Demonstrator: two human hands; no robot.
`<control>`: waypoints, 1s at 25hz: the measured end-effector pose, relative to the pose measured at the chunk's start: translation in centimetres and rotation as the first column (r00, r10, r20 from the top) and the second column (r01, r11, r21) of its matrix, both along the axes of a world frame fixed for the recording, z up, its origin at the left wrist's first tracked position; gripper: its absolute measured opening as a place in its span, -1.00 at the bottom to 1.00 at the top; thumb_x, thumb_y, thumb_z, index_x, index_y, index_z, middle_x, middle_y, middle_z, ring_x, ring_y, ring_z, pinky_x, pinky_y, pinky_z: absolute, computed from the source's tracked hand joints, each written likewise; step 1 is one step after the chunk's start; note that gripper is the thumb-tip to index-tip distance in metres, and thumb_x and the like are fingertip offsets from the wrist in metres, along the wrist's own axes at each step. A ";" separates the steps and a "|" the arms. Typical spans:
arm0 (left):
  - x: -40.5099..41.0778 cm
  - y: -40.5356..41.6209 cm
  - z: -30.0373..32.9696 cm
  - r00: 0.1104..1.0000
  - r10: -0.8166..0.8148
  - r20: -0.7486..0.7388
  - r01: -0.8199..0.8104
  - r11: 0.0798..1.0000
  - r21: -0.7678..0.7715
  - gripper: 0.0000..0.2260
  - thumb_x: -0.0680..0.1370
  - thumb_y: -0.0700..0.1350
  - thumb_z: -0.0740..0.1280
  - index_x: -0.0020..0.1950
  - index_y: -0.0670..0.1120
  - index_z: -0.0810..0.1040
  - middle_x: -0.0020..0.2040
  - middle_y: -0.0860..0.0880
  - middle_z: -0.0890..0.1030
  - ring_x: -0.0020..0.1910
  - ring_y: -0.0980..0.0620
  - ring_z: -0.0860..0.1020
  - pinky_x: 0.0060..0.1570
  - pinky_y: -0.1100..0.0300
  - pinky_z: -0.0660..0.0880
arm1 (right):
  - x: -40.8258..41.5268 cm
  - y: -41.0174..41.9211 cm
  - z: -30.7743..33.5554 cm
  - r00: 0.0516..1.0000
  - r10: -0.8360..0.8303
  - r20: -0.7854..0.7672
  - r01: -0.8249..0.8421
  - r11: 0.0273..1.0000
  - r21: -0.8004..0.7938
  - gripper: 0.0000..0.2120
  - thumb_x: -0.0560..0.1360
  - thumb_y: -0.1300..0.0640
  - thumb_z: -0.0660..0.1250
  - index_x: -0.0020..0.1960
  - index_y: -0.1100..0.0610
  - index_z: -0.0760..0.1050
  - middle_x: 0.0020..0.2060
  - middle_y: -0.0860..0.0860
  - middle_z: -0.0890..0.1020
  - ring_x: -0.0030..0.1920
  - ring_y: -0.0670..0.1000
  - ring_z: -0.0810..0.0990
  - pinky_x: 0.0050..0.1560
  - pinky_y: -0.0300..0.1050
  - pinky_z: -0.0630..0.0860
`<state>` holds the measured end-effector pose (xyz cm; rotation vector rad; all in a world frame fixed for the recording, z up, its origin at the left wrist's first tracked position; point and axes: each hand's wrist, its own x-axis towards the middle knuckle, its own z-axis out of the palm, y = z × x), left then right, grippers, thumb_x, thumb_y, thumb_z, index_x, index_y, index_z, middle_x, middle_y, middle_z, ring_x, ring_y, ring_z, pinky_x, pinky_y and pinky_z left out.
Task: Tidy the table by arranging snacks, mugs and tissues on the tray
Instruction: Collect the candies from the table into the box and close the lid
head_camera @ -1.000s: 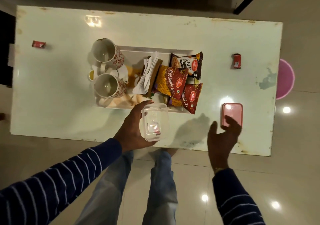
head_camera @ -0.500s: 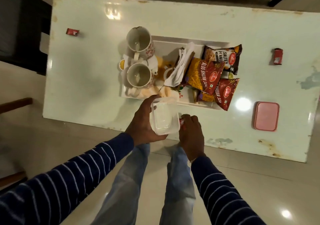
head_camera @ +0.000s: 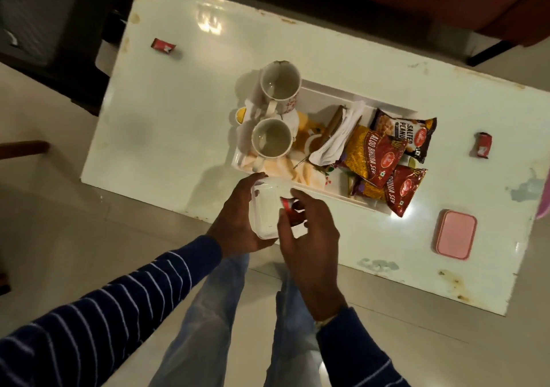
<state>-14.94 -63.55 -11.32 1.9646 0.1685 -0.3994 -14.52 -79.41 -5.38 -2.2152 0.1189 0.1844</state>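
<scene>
My left hand (head_camera: 238,220) grips a clear plastic box (head_camera: 266,211) at the table's near edge. My right hand (head_camera: 309,232) pinches a small red sweet (head_camera: 293,211) over the box's open top. Behind them a white tray (head_camera: 321,95) carries two white mugs (head_camera: 279,84) (head_camera: 270,139), a stack of tissues (head_camera: 339,136) and three snack packets (head_camera: 375,154). Two more red sweets lie on the table, one at the far left (head_camera: 163,46) and one at the right (head_camera: 482,145).
A pink lid (head_camera: 454,234) lies on the white table (head_camera: 166,124) near its front right. A dark chair stands at the upper left and a red-brown sofa at the upper right. My legs in jeans are below the table edge.
My right hand left the pink lid, came across to the box and now pinches a red sweet above it. The view has shifted left and tilted.
</scene>
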 end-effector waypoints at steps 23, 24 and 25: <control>5.6 22.9 -1.5 0.872 0.465 0.150 -0.478 0.876 0.062 -0.01 0.16 0.15 0.66 0.44 0.05 0.22 0.35 0.19 0.38 0.29 0.14 0.46 0.12 0.28 0.54 | 22.7 23.5 -3.5 0.796 0.596 0.106 -0.573 0.799 -0.185 -0.65 0.55 0.13 0.34 0.33 0.07 0.49 0.19 0.01 0.56 -0.03 -0.02 0.58 0.01 -0.18 0.55; 6.4 23.9 -1.9 0.871 0.470 0.141 -0.482 0.874 0.066 -0.01 0.15 0.16 0.66 0.44 0.06 0.21 0.35 0.22 0.36 0.30 0.14 0.45 0.15 0.22 0.55 | 23.8 24.6 -4.4 0.779 0.621 0.092 -0.596 0.777 -0.200 -0.65 0.55 0.13 0.34 0.33 0.10 0.49 0.19 0.04 0.56 0.02 0.04 0.59 0.06 -0.06 0.57; 7.1 24.9 -2.5 0.874 0.468 0.134 -0.479 0.875 0.071 -0.01 0.15 0.16 0.66 0.45 0.05 0.22 0.36 0.21 0.34 0.32 0.12 0.43 0.18 0.13 0.56 | 24.8 25.8 -5.4 0.761 0.643 0.082 -0.618 0.758 -0.208 -0.65 0.55 0.14 0.35 0.32 0.13 0.49 0.19 0.07 0.56 0.06 0.07 0.59 0.09 0.02 0.57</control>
